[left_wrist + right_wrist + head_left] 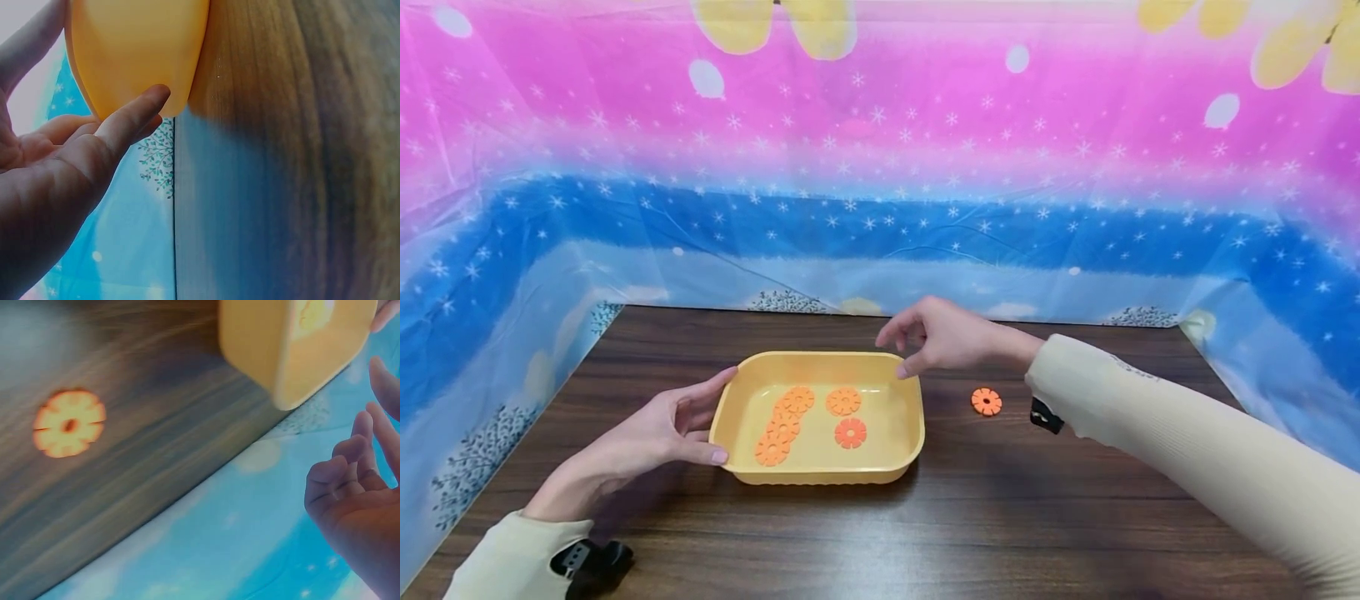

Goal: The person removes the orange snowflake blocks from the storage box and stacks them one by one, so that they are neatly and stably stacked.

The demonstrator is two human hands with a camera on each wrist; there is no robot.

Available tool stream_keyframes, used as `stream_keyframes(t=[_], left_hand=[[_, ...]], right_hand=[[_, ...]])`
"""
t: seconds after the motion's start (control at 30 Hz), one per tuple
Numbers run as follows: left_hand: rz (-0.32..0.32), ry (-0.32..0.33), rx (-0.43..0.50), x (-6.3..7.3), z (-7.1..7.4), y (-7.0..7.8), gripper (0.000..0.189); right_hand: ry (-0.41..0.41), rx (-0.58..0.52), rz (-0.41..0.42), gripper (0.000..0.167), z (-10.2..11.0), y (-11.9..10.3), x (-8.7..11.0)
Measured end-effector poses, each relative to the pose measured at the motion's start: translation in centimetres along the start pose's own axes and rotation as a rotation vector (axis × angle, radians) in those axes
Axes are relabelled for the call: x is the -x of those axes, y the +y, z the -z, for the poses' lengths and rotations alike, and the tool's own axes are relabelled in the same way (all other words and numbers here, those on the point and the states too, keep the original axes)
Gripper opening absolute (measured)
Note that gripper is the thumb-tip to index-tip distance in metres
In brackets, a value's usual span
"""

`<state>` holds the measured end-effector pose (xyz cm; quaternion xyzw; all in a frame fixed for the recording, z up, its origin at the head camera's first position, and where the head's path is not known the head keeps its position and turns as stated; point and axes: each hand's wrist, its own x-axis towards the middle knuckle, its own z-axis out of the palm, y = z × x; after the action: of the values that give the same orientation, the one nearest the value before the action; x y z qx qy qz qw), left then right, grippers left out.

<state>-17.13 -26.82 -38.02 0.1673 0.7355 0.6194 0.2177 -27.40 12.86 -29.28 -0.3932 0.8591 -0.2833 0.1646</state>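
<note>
Tabletop (1075,508): dark wood grain
Right sleeve (1150,433): cream, dark marks too small to read
Yellow tray (820,477): on tabletop
Left hand (651,429): grip clamped on tray's left end
Right hand (943,337): grip apart, near tray's far right corner
Orange discs (851,442): several inside tray; a single disc (986,410) on tabletop, right of it

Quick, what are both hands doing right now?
Left hand: open, thumb and fingers resting against the left end of the tray.
Right hand: open, fingers loosely bent, holding nothing.
</note>
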Motion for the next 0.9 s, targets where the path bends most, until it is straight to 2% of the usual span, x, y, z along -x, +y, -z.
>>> stream_keyframes(t=[0.23, 0.33, 0.47, 0.67, 0.9], left_hand=[[0.008, 0.007, 0.01, 0.1, 0.0, 0.0, 0.111], [0.011, 0.001, 0.02, 0.1, 0.1, 0.0, 0.11], [0.027, -0.002, 0.027, 0.0, 0.0, -0.1, 0.111], [0.025, -0.008, 0.045, -0.1, -0.1, -0.1, 0.112], [0.022, -0.008, 0.047, 0.2, 0.0, 0.0, 0.111]], right_hand=[[-0.122, -0.041, 0.068, 0.045, -0.8, -2.2, -4.4], [-0.172, -0.048, 0.094, 0.046, -1.8, -3.1, -6.1], [-0.251, -0.064, 0.088, 0.046, -3.5, -3.8, -8.0], [-0.347, -0.108, 0.099, 0.044, -5.8, -4.4, -10.1], [-0.387, -0.169, 0.079, 0.042, -7.6, -4.3, -11.7]])
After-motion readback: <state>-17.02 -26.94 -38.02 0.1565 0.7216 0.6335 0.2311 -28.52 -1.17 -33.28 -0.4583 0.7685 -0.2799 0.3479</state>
